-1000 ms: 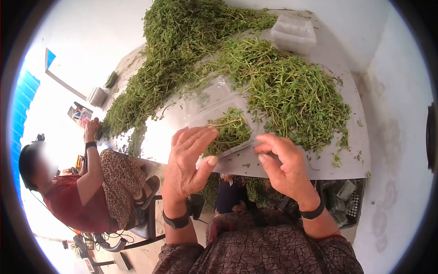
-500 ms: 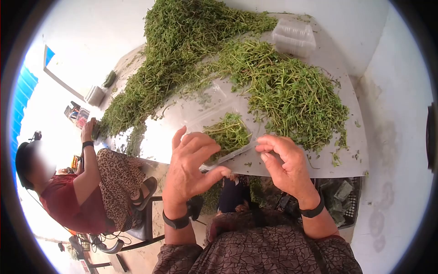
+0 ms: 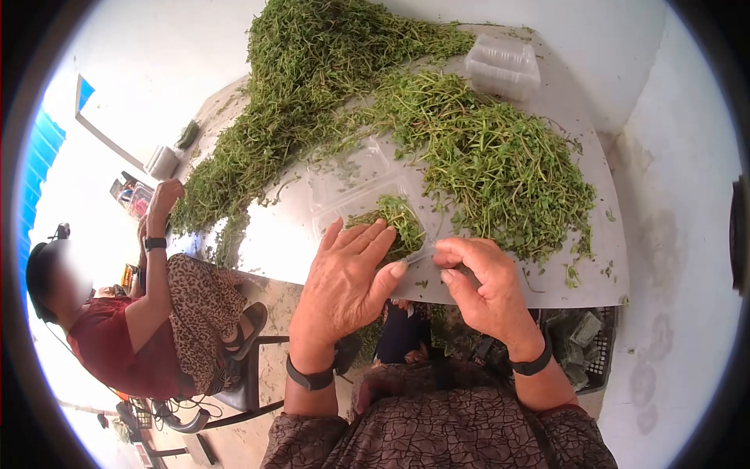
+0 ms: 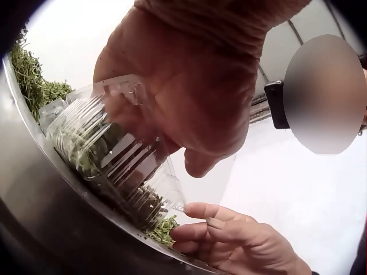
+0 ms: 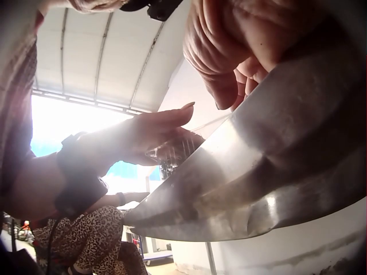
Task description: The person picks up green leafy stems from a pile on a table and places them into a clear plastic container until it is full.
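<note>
A clear plastic clamshell box (image 4: pixel 123 154) sits at the table's near edge, partly filled with green leafy stems (image 3: pixel 400 219). Its lid (image 3: pixel 348 176) lies folded back, away from me. My left hand (image 3: pixel 344 281) rests on the stems with straight fingers, palm down, and its thumb is stretched toward the near right corner. At that corner, the fingertips of my right hand (image 3: pixel 488 289) touch the rim, fingers loosely bent and thumb apart. In the left wrist view the ridged box wall shows under the left palm, with the right hand's fingertips at its corner.
A heap of loose greens (image 3: pixel 508 172) lies right of the box, and a larger pile (image 3: pixel 312 86) spreads behind and left. Stacked clear boxes (image 3: pixel 504 66) stand at the back. A black crate (image 3: pixel 605 344) is below the table. Another person (image 3: pixel 129 328) sits at the left.
My left hand has moved right and flattened, its fingers now over the stems in the box. The right hand has come closer to the box corner. The seated person's hand has lifted.
</note>
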A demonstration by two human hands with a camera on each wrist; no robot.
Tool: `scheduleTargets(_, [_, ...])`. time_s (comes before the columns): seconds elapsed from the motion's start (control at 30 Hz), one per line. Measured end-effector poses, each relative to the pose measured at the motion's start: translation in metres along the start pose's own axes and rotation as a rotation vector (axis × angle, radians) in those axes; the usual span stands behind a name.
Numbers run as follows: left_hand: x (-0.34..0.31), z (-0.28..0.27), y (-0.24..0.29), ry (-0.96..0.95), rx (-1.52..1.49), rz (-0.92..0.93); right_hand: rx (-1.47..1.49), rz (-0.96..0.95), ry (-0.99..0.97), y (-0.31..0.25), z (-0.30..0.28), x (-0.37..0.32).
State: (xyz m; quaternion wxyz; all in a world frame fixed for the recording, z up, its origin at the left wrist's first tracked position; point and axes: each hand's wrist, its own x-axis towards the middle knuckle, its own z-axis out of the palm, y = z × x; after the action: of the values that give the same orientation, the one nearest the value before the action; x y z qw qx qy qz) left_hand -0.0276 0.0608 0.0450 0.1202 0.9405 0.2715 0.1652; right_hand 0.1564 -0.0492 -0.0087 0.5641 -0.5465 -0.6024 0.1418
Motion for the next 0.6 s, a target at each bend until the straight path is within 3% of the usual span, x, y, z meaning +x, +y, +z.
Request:
scheduleTargets(0.23, [-0.001, -0.011, 0.003, 0.053, -0.049, 0.030, -0.009, -0.009, -0.015, 0.000, -0.001, 0.000])
scheduleTargets(0.6, [0.007, 0.004, 0.003, -0.028, -0.032, 0.003, 0.004, -0.013, -0.025, 0.000, -0.001, 0.001])
